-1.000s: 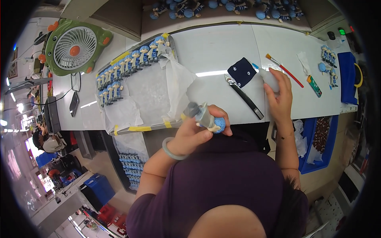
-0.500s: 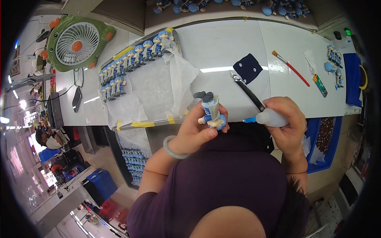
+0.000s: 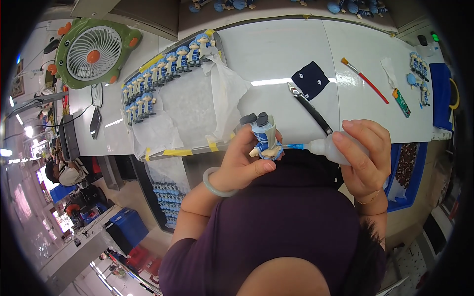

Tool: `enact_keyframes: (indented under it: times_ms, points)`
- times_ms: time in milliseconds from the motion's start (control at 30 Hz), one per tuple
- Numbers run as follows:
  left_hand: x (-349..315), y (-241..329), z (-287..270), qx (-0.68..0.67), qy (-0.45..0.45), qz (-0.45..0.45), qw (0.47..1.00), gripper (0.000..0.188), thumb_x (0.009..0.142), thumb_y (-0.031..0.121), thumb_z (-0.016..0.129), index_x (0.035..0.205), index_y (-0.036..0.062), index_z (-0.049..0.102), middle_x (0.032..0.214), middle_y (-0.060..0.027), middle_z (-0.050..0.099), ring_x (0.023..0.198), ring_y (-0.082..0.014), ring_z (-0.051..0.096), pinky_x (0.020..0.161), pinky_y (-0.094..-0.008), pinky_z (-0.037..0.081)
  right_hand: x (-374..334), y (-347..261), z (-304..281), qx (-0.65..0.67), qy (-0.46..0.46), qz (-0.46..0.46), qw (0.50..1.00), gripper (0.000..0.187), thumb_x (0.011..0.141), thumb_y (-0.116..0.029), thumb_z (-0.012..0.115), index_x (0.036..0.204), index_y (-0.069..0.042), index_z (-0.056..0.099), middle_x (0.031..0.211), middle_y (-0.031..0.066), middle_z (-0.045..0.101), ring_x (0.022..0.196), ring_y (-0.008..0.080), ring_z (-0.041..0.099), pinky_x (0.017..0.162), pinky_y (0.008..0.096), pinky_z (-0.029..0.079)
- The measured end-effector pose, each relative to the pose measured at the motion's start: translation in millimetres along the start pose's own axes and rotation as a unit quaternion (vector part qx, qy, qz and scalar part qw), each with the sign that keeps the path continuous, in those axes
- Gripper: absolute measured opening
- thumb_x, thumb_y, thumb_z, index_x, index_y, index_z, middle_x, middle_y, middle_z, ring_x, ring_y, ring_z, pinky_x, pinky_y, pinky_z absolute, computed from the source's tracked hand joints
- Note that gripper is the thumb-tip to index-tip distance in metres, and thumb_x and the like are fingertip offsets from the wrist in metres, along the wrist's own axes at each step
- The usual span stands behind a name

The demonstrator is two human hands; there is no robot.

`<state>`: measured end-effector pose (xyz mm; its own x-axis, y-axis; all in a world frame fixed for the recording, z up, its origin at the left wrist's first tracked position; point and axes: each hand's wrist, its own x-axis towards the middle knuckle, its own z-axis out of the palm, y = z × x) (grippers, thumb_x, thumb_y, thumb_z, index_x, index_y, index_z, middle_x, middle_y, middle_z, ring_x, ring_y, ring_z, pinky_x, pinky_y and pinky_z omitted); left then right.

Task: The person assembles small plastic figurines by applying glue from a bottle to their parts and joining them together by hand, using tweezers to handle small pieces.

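Note:
My left hand [image 3: 243, 160] grips a small blue-haired figurine [image 3: 265, 138] upside down, its dark shoes pointing up and its head low near my thumb. In my right hand [image 3: 366, 153] is a translucent white squeeze bottle [image 3: 330, 150], lying sideways with its thin blue nozzle [image 3: 295, 146] pointing left. The nozzle's tip reaches the figurine near its head; whether it touches, I cannot tell. Just beyond my right hand, a black-handled utility knife [image 3: 311, 109] lies beside a dark navy cloth [image 3: 310, 80] with small white marks.
At the left, a paper-lined tray [image 3: 185, 153] edged with yellow tape holds rows of similar figurines [image 3: 171, 63]. A green fan [image 3: 96, 53] and a phone [image 3: 96, 123] lie farther left. Rightward are a red paintbrush [image 3: 365, 80], a green packet [image 3: 401, 102] and more figurines [image 3: 418, 66]. Blue bin [image 3: 414, 177] below.
My right hand has turned the bottle and brought its nozzle left and slightly up to the figurine. The figurine has tilted slightly in my left hand, which stays in about the same place.

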<state>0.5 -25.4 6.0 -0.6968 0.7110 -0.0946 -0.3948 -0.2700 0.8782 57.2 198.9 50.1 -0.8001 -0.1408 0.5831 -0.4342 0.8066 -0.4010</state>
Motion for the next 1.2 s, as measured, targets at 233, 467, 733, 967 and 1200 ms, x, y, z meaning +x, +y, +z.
enact_keyframes:
  times_ms: [233,467,733,967,1200]
  points:
    - [0,-1,-3,0.006,-0.017,0.009,1.0,0.054,0.072,0.019,0.07,0.113,0.0034,0.038,0.104,-0.0067,0.048,0.088,-0.014,0.05,0.078,-0.0273,0.042,2,-2,-1,-0.003,-0.01,-0.004,1.0,0.036,0.059,0.002,0.061,0.094,-0.008,0.063,0.099,0.0068,0.056,0.085,0.023,0.053,0.069,0.0288,0.047]
    - [0,-3,-3,0.013,-0.011,0.007,1.0,0.055,0.071,0.019,0.071,0.112,0.0032,0.039,0.104,-0.0062,0.048,0.087,-0.0137,0.05,0.078,-0.0273,0.042,4,-3,-2,-0.016,-0.019,-0.012,1.0,0.037,0.058,-0.001,0.063,0.094,-0.008,0.063,0.099,0.0063,0.056,0.085,0.0226,0.053,0.068,0.0281,0.047]
    - [0,-3,-3,0.02,-0.008,0.006,1.0,0.053,0.071,0.018,0.071,0.112,0.0029,0.04,0.104,-0.0062,0.049,0.088,-0.0138,0.05,0.079,-0.0275,0.042,10,-5,-5,-0.027,-0.024,-0.027,0.999,0.034,0.057,-0.004,0.065,0.09,-0.007,0.064,0.096,0.0061,0.057,0.082,0.0221,0.053,0.067,0.0275,0.047]
    - [0,-2,-4,0.026,-0.016,0.005,1.0,0.053,0.072,0.017,0.07,0.113,0.0028,0.039,0.104,-0.0064,0.049,0.088,-0.0139,0.05,0.079,-0.0276,0.041,12,-7,-7,-0.033,-0.03,-0.029,0.999,0.032,0.058,-0.004,0.066,0.089,-0.007,0.064,0.094,0.0054,0.057,0.081,0.021,0.053,0.067,0.0266,0.047]
    - [0,-4,-4,0.042,-0.012,0.004,0.999,0.054,0.073,0.018,0.069,0.113,0.0029,0.038,0.104,-0.0069,0.048,0.088,-0.0145,0.05,0.079,-0.0285,0.042,12,-7,-7,-0.036,-0.028,-0.031,0.999,0.031,0.059,-0.005,0.067,0.089,-0.007,0.064,0.092,0.0047,0.058,0.081,0.0202,0.053,0.067,0.0261,0.047]
